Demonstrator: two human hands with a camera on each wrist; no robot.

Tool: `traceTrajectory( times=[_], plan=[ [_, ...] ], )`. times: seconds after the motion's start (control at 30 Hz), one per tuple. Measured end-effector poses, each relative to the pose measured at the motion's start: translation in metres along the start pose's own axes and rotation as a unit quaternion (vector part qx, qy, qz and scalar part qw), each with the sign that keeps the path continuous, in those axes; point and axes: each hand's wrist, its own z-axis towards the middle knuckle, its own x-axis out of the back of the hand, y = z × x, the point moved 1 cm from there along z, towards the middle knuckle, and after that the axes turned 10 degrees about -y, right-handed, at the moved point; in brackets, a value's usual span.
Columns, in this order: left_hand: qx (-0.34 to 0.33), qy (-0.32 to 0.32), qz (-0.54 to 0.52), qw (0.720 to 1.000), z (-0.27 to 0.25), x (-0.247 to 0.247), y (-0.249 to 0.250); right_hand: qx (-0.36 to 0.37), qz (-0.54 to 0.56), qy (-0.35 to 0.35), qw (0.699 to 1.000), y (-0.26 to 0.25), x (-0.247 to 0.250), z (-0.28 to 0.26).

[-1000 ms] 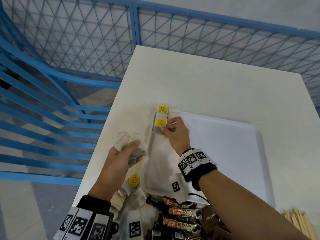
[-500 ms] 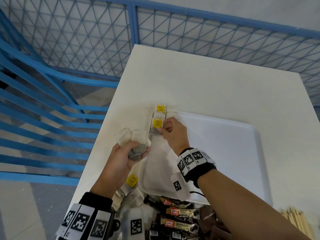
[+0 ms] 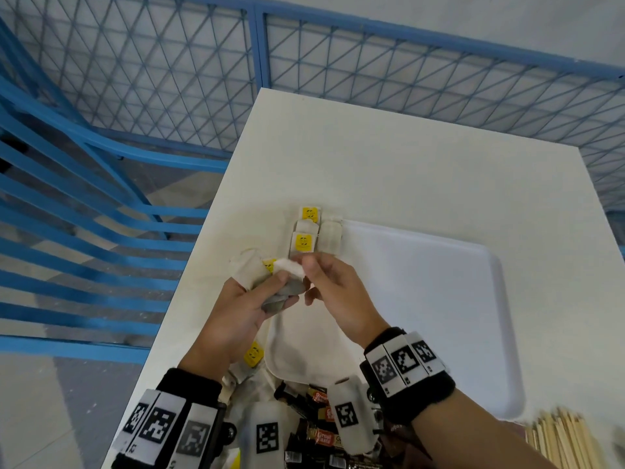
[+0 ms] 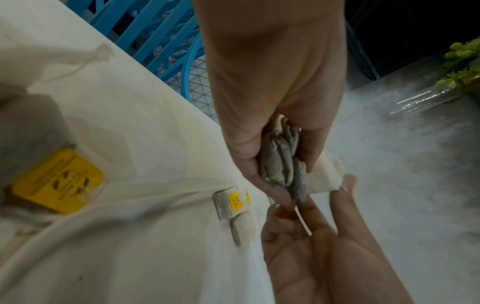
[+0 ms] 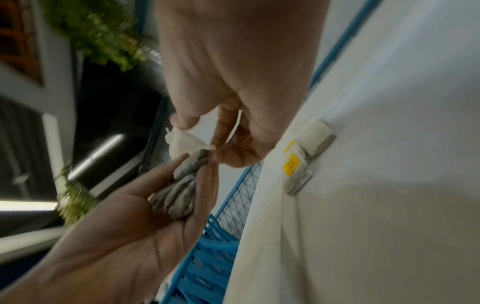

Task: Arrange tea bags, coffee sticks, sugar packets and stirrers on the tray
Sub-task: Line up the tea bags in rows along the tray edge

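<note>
**Inspector:** State of the hands?

**Assessor:** The left hand [image 3: 236, 313] is curled round a bunch of soft grey paper tea bags [image 3: 283, 294], held above the near-left corner of the flat white plastic tray [image 3: 439, 299]; the right hand [image 3: 338, 299] has thumb and forefinger pinched on the white top edge of one bag in that bunch [image 3: 291, 269]; its other fingers are loosely bent.

**Inspector:** And the bags already placed?

**Assessor:** A short row of flat tea bags with yellow square tags [image 3: 304, 242] lies at the tray's far-left corner, touching and overlapping; their long axes run away from the person.

**Inspector:** The relation that governs the next move?

**Assessor:** The row lies just beyond the fingertips, straight ahead; the right hand is the nearer, in my judgement; the pinched bag would want turning to the same axis and setting beside or below the row.

**Inspector:** Remaining stock?

**Assessor:** Dark foil coffee sticks [image 3: 321, 434] and pale wooden stirrers [image 3: 561, 441] sit off the tray, near edge; sugar packets I cannot identify.
</note>
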Motion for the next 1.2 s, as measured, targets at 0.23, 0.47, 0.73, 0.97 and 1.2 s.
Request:
traceTrajectory(
  times=[0.23,0.47,0.73,0.97,1.2],
  plan=[
    [0.004,0.002,0.025,1.0,0.003,-0.002,-0.003,-0.009,-0.027,0.046,0.999,0.008,0.006,-0.011],
    [-0.004,0.032,0.033,0.999,0.003,-0.002,-0.007,-0.029,0.039,0.078,0.996,0.006,0.017,-0.012],
    [0.01,0.041,0.078,0.996,0.005,-0.004,-0.013,-0.066,0.06,0.032,0.995,0.015,0.02,-0.015],
    [0.024,0.078,-0.027,0.996,0.001,0.004,-0.009,-0.09,0.022,0.207,0.974,0.024,0.05,0.01],
    [0.03,0.073,-0.03,0.996,-0.003,0.004,-0.007,-0.071,-0.077,0.247,0.963,0.035,0.053,0.036]
  ],
)
